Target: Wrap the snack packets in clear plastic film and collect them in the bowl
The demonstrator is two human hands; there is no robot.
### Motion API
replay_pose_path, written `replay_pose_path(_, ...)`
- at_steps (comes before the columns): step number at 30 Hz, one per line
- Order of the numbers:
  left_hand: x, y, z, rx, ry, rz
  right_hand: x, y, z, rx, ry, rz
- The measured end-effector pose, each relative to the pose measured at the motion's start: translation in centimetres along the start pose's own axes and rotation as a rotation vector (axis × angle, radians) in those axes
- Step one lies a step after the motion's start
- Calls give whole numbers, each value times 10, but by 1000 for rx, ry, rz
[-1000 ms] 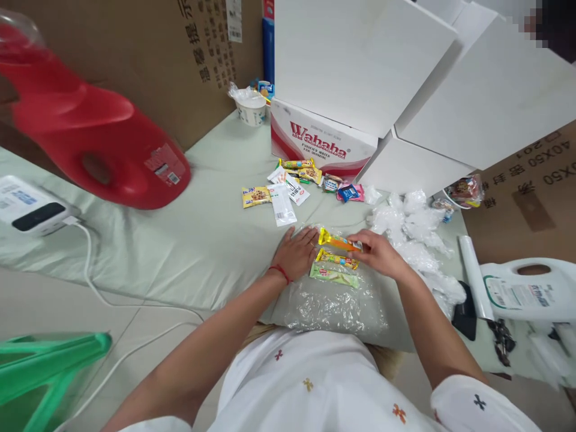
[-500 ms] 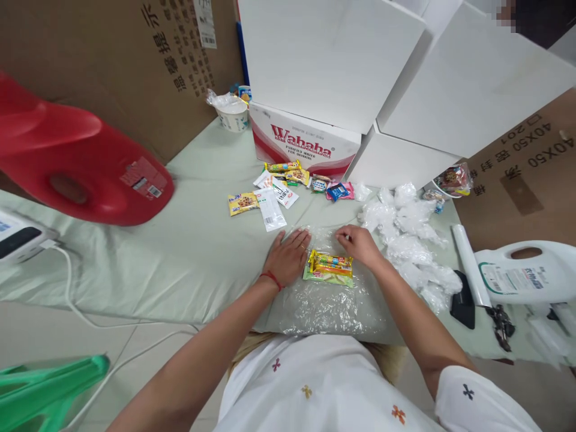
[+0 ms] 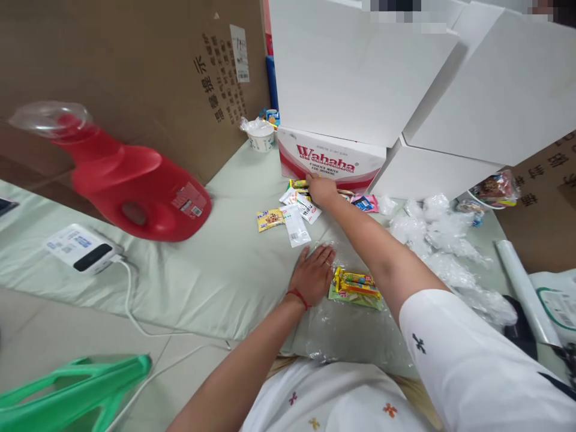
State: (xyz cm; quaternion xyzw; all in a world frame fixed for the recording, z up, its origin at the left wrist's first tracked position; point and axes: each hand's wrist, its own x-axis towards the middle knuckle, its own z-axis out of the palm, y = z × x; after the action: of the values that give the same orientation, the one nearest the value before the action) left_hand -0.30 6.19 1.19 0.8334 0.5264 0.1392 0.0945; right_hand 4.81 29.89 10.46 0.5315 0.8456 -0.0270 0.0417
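Observation:
My left hand [image 3: 312, 276] lies flat, fingers stretched out, on a clear plastic sheet [image 3: 335, 336] on the cloth. Just right of it, yellow snack packets [image 3: 360, 282] rest on a light-green packet [image 3: 346, 297] on that sheet. My right hand [image 3: 323, 192] reaches over the snack pile by the water carton; its fingertips are mostly hidden, so its grip is unclear. Around it are a yellow packet [image 3: 297, 183], white packets [image 3: 296, 225], a yellow cookie packet [image 3: 270, 219] and a blue packet [image 3: 361, 204].
A Wahaha carton [image 3: 330, 159] and white boxes [image 3: 360, 72] stand behind the snacks. A red jug [image 3: 148, 192] is at left, near a white device [image 3: 81, 249] with a cable. Crumpled clear plastic [image 3: 436, 234], a roll [image 3: 526, 294] and a white jug [image 3: 558, 300] lie at right.
My right hand has moved from the plastic sheet forward to the snack pile. My left hand stays flat on the sheet. The camera view has turned somewhat left.

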Motion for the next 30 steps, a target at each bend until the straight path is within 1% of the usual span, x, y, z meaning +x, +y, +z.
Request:
replay_pose_path(2,0,0,0,-4,4,2,1,3,2,7,0,40)
replay_pose_path(3,0,-1,0,-9,7,3,-4,7,3,18,21,54)
replay_pose_path(4,0,-1,0,-15,10,5,-14,13,3,34,52,73)
replay_pose_path(6,0,-1,-1,-32,15,11,-44,32,2,96,141,97)
replay_pose_path(8,0,-1,-1,-52,15,10,-89,55,0,196,219,89)
replay_pose_path(9,0,-1,-1,-60,14,5,-116,66,0,259,233,76)
replay_pose_path(10,0,-1,-1,-67,14,-1,-144,76,0,329,216,72)
replay_pose_path(12,0,-1,-2,-73,11,-9,-203,91,4,471,118,84)
replay_pose_path(14,0,-1,-1,-70,9,-8,-256,97,13,570,31,107)
replay_pose_path(16,1,-1,-1,-56,4,-2,-293,94,24,610,-14,95)
replay_pose_path(17,1,-2,0,-46,3,2,-306,91,30,609,-33,74)
replay_pose_path(19,2,-3,0,-22,-1,5,-319,83,40,562,-70,24)
replay_pose_path(21,2,-3,-1,0,-14,5,-322,76,46,474,-99,-4)
replay_pose_path(24,3,-2,-4,26,-41,4,-322,69,49,381,-87,6)
replay_pose_path(27,3,-2,-4,38,-48,9,-324,66,50,376,-51,41)
replay_pose_path(30,3,-7,-1,19,-30,14,-325,66,50,371,-78,49)
